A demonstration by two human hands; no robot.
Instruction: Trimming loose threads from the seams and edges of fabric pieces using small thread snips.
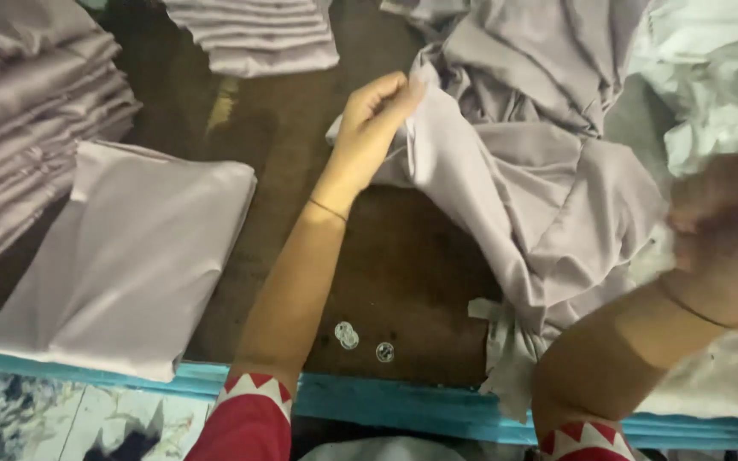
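A: Where's your cloth?

B: The loose lilac fabric [548,196] heaps from 12 to 3 o'clock on the counter [403,273]. Your left hand [373,115] pinches its edge shut; keep that edge taut, I'd say.

A: My right hand [723,235]?

B: At 3 o'clock, blurred; can't tell its grip.

A: Open room?

B: Bare wood at centre, between the folded piece [130,265] at 9 and the heap. Mind the blue edge [403,405] and three small clear discs [348,335] at 6.

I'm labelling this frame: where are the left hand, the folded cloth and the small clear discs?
left hand [369,128]: head view, on the knuckles pinching cloth.
folded cloth [130,256]: head view, middle of its top face.
small clear discs [347,335]: head view, on the leftmost disc.
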